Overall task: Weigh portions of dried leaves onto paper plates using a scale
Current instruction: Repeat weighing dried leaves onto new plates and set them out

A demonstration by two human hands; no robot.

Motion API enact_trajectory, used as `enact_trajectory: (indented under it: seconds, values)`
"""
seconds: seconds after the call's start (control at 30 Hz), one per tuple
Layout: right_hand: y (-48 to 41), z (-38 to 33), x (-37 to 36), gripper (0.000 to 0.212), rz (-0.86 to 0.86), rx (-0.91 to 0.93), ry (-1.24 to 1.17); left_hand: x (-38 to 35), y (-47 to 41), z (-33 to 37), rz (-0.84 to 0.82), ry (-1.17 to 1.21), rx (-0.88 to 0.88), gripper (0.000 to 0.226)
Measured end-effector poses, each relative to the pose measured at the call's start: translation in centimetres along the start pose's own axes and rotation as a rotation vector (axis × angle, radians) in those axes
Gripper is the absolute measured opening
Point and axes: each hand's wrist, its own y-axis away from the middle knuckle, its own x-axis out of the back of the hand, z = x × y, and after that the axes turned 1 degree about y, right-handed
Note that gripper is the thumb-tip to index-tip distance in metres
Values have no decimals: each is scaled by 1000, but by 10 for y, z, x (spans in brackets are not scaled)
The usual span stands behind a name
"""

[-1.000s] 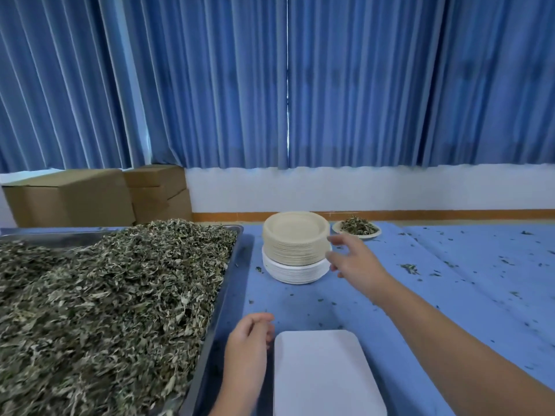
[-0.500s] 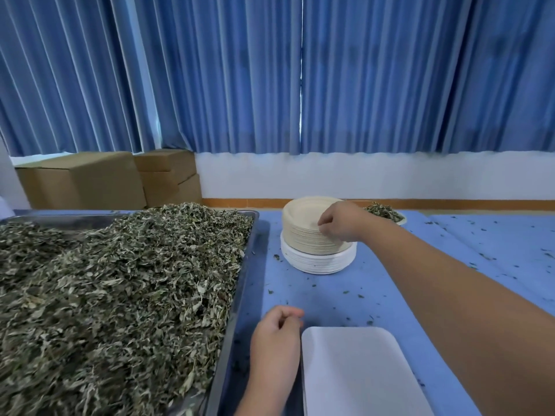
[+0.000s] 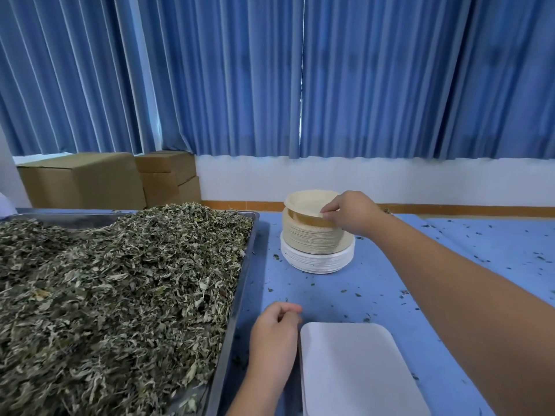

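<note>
Blue pleated curtains (image 3: 360, 76) right across the back, drawn nearly shut. Thin sliver of daylight (image 3: 301, 85) down the gap between two panels. Below, plain white wall (image 3: 390, 181), orange-brown strip (image 3: 450, 209) along its foot. Far left, cardboard boxes (image 3: 81, 181) against the wall, a big one beside a stacked pair. Up front, blue-covered table (image 3: 495, 244), scattered with dark flecks.

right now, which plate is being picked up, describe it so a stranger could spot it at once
On the blue table, right of the metal tray of dried leaves, beige plates sit stacked on white plates. It is the top beige plate, pinched at its rim by the right hand: alone among them, it tilts up off the stack.
</note>
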Motion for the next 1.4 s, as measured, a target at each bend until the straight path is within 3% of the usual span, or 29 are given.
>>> enact_trajectory:
  seconds: [0.23,0.43,0.6,0.73,0.87,1.03,1.17,1.27,1.33,1.4]
  values:
    - [80,-5,-11,19,125,171,-99,0,-1,1,-1,-15,-30,21]
    - [187,12,-14,19,105,307,-229,2,0,4,25,179,-22,22]
    - [240,27,-7,23,10,322,-307,14,13,15,14,307,43,46]
    - [259,33,-5,24,-71,301,-309,19,24,22,-32,227,107,21]
    - [266,37,-2,25,-181,268,-289,17,32,23,-22,101,40,2]
    - [269,40,0,28,-234,259,-257,15,40,22,28,-203,-123,15]
    - [270,45,5,37,-284,255,-260,13,39,21,48,-378,-141,17]
    - [265,52,3,41,-67,192,-372,13,39,20,72,-446,-172,29]
    - [258,58,-2,35,145,90,-460,11,41,24,108,-453,-274,34]
    - [251,62,-11,30,248,-54,-546,14,43,33,132,-482,-397,29]
